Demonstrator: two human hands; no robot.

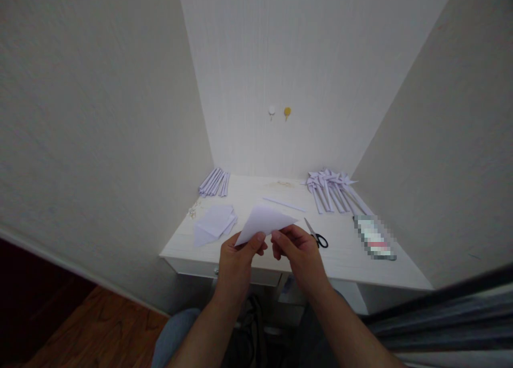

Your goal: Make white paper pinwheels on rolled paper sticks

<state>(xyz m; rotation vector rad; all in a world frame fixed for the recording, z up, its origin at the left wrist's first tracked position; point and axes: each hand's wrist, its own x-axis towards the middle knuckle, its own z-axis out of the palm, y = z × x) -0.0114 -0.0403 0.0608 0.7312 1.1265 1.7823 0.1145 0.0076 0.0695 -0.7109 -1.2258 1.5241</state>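
A folded sheet of white paper point(262, 221) is held up in front of me, over the near side of the white desk point(340, 261). My left hand point(242, 250) pinches its lower left edge between thumb and fingers. On the other side, my right hand point(295, 245) grips the lower right edge, the thumb in front and the fingers partly behind the sheet. A pair of scissors point(320, 240) with black handles lies just right of my right hand. Beyond the sheet is a thin white paper stick point(284, 203).
Loose paper sheets point(214, 224) lie at the left, with rolled paper sticks point(215, 182) behind them. Several paper pinwheels point(331, 189) are at the back right. A blurred phone-like object point(374, 237) rests near the right edge. Walls enclose the desk; two hooks point(287, 112) hang behind.
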